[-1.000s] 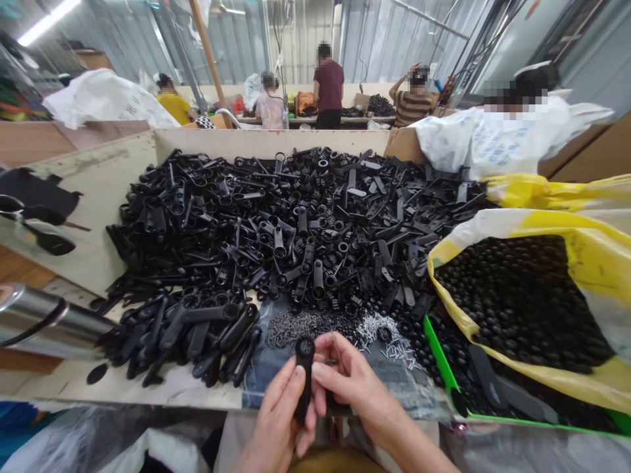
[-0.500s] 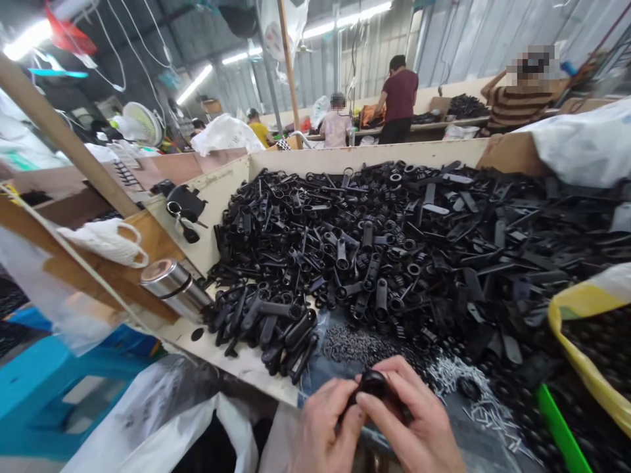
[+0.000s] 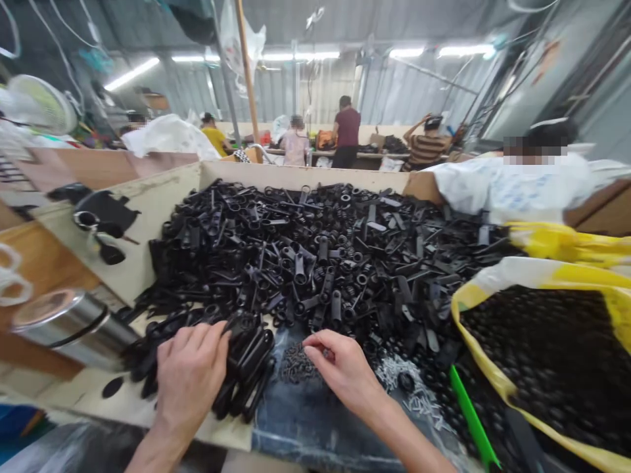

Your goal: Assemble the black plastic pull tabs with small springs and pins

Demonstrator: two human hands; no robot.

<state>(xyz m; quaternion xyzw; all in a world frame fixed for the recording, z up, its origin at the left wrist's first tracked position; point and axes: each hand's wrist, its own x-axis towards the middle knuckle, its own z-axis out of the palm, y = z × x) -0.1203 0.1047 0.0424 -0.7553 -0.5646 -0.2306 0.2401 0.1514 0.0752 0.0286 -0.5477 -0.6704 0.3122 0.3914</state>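
Note:
My left hand (image 3: 194, 368) is over the near-left heap of black plastic handles (image 3: 249, 358), its fingers curled down onto a black plastic handle (image 3: 241, 322) at the top of that heap. The hand itself covers part of this handle. Above the small dark screws (image 3: 296, 364), my right hand (image 3: 345, 371) has thumb and index finger brought together. Whatever sits between those fingertips is too small to make out. Right of this hand lie loose silver pins (image 3: 401, 378) with a black ring (image 3: 405, 382) among them.
A large heap of black plastic parts (image 3: 296, 256) fills the walled bench. A steel flask (image 3: 73, 328) and keys (image 3: 106, 246) are on the left. At right, a yellow-rimmed sack (image 3: 468, 328) holds black pieces beside a green strip (image 3: 470, 417). Several people work beyond.
My hands have separated; before, both held a black part together. The left went to the handle heap, the right to the screws. The camera view has swung rightward.

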